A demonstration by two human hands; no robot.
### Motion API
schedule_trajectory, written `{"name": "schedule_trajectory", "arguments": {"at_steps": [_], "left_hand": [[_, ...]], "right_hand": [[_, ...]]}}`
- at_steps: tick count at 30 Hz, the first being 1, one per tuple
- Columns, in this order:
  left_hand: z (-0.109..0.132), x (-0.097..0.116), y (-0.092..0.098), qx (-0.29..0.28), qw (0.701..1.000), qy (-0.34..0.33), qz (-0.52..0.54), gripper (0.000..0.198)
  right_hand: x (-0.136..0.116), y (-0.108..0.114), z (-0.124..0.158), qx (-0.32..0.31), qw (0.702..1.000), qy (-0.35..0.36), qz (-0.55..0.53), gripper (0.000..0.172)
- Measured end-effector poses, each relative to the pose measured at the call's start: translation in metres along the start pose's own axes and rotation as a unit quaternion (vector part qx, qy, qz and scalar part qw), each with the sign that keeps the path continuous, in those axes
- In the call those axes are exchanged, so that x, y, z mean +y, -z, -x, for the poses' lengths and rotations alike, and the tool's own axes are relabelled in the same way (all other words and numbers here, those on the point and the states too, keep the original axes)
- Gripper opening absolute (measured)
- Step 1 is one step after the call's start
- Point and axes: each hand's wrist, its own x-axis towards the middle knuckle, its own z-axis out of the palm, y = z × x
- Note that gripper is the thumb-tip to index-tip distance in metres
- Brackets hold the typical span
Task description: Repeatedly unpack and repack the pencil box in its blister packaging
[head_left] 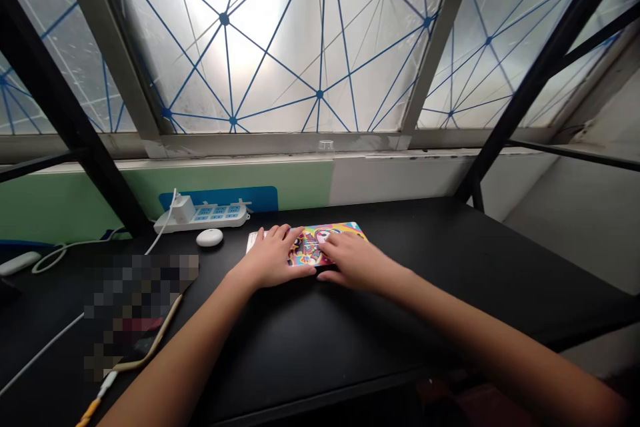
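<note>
A flat, colourful item with cartoon print [311, 247] lies on the black desk; whether it is a thin box or a booklet I cannot tell. My left hand [275, 255] rests across its left part, fingers spread and thumb stretched along the near edge. Over the right part lies my right hand [357, 260], its fingers extended on the printed face and its thumb apart by the near edge. Both hands are open, touching the item without lifting it. They cover much of its print, and only a pale strip shows at its left end.
On the left stand a white power strip [220, 215] with a plugged-in charger [183, 209] and a white rounded case [209, 237]. A blurred-out object [145, 300] with cables lies by my left forearm. Black frame bars [520, 80] rise at both sides before the window.
</note>
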Motion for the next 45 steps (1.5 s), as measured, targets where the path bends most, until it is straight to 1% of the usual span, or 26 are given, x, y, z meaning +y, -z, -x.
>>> {"name": "schedule_trajectory", "arguments": {"at_steps": [4,6,8,11,14,18,23,26,29,34,41,43,45], "left_hand": [[0.0,-0.005,0.002,-0.005,1.0,0.0,0.02,0.088],[0.0,-0.007,0.002,-0.006,1.0,-0.003,0.022,0.09],[0.0,-0.008,0.001,-0.005,1.0,-0.007,0.02,0.092],[0.001,-0.009,-0.001,0.003,1.0,-0.012,0.013,0.089],[0.001,-0.009,-0.001,0.008,1.0,-0.007,0.01,0.086],[0.002,-0.008,0.0,0.003,1.0,0.004,0.022,0.089],[0.002,-0.009,-0.002,0.007,1.0,0.0,0.025,0.09],[0.002,-0.01,-0.004,0.014,1.0,-0.001,0.022,0.089],[0.002,-0.011,-0.004,0.008,1.0,0.002,0.024,0.094],[0.002,-0.011,-0.002,-0.023,0.999,0.02,0.025,0.102],[0.002,-0.011,-0.001,-0.03,0.999,0.02,0.019,0.102],[0.002,-0.011,0.0,-0.035,0.999,0.016,0.019,0.102],[0.002,-0.009,0.001,-0.038,0.999,0.01,0.011,0.101]], "right_hand": [[-0.025,-0.024,-0.03,0.036,0.995,0.067,-0.059,0.064],[-0.032,-0.035,-0.038,0.054,0.993,0.081,-0.064,0.066],[-0.035,-0.042,-0.042,0.065,0.993,0.082,-0.06,0.065],[-0.034,-0.045,-0.041,0.069,0.993,0.075,-0.063,0.065],[-0.029,-0.041,-0.038,0.058,0.993,0.071,-0.076,0.069],[-0.018,-0.034,-0.034,0.029,0.992,0.082,-0.091,0.076],[-0.004,-0.029,-0.028,-0.016,0.992,0.077,-0.098,0.078],[0.003,-0.028,-0.024,-0.021,0.993,0.065,-0.099,0.079],[0.012,-0.028,-0.017,-0.03,0.993,0.051,-0.103,0.078],[0.039,-0.027,0.005,-0.051,0.992,0.026,-0.115,0.075],[0.083,-0.024,0.049,-0.052,0.993,-0.01,-0.109,0.068],[0.092,-0.022,0.058,-0.051,0.993,-0.025,-0.099,0.065],[0.095,-0.019,0.062,-0.044,0.995,-0.034,-0.082,0.062]]}}
